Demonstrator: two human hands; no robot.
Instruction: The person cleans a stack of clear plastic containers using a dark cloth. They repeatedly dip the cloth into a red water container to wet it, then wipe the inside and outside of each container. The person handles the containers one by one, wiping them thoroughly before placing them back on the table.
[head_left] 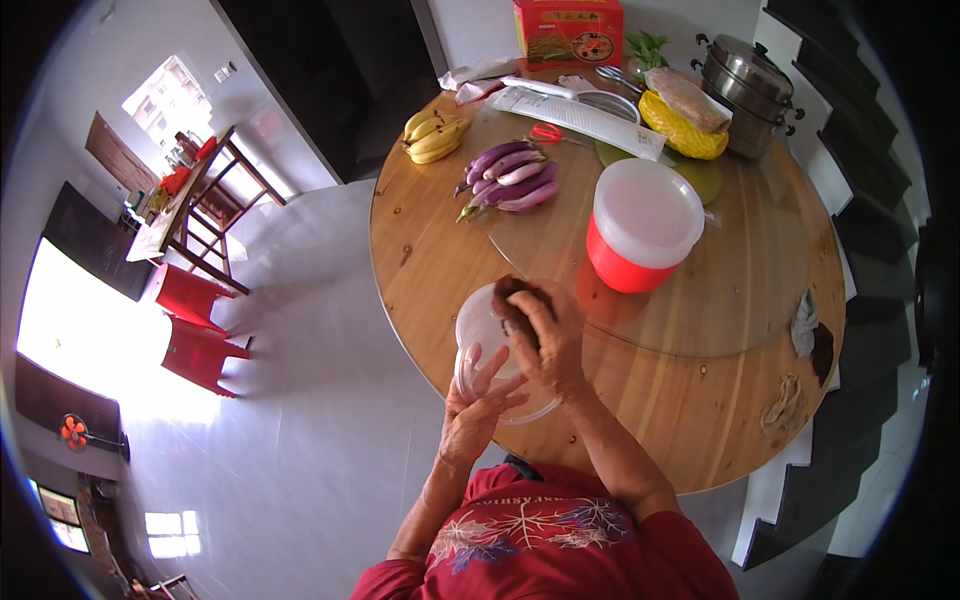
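Note:
Near the front left edge of the round wooden table, my left hand [478, 405] grips a translucent round plastic container [478, 318] by its near side. Its fingers show through or against the clear plastic. My right hand [552, 345] is closed on a dark brown cloth [512, 290] and presses it against the container at its upper right. Beyond my hands, to the right, stands a red tub [622, 258] topped by a whitish translucent lid or container [650, 195]. A bunch of purple eggplants [512, 178] lies farther off to the left of the tub.
Bananas [435, 136], red-handled scissors [546, 132], a white slotted board [575, 115], a yellow bag [680, 128], a steel steamer pot [745, 85] and a red box [570, 35] fill the far side. Rags [785, 403] lie right; stairs [850, 330] rise beyond. Red stools [200, 350] stand left.

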